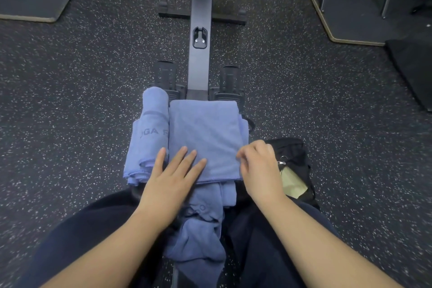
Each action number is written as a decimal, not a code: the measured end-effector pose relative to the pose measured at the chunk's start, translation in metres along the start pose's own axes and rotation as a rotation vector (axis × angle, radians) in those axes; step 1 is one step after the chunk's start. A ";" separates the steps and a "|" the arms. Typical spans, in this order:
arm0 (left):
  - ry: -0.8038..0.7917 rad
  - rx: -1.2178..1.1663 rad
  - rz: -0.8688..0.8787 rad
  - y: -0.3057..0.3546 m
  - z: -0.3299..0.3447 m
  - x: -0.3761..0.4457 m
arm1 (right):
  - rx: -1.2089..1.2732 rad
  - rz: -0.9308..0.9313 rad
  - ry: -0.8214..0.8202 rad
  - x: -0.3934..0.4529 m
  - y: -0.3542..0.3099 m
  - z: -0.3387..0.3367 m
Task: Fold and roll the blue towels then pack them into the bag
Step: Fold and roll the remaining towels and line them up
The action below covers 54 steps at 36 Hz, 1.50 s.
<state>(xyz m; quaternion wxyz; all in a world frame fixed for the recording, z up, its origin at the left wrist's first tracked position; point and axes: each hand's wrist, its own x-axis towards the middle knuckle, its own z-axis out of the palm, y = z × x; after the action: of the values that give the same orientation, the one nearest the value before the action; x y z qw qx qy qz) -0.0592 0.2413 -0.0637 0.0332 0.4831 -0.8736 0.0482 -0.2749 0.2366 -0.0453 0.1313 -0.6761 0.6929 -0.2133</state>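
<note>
We have the folded towel point(205, 138) lying flat on the rower seat, a rolled towel point(152, 131) touching its left edge and a loose towel point(198, 236) hanging below between our knees. Left hand point(170, 177) presses flat, fingers straight. Right hand point(259, 166) pinches the towel's right edge, fingers curled. The bag point(294, 159) sits open just beside it. Risks: layers may slip if the press lifts; the loose towel could slide to the floor point(70, 100).

rolled blue towel point(153, 133), partial lettering "GA"
</note>
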 end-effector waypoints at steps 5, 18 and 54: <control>0.038 0.026 -0.011 0.003 0.003 0.003 | -0.023 -0.255 -0.017 -0.004 -0.015 0.001; 0.266 0.012 -0.074 0.004 0.000 0.010 | -0.183 -0.380 -0.107 -0.010 -0.025 0.019; 0.248 0.129 -0.200 -0.022 -0.011 0.018 | -0.070 -0.111 -0.322 0.016 0.004 -0.008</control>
<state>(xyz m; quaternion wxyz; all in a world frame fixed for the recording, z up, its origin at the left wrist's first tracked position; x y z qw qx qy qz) -0.0504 0.2159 -0.0494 0.1143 0.5590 -0.8056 0.1597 -0.2826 0.2221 -0.0384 0.2052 -0.7429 0.6315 -0.0849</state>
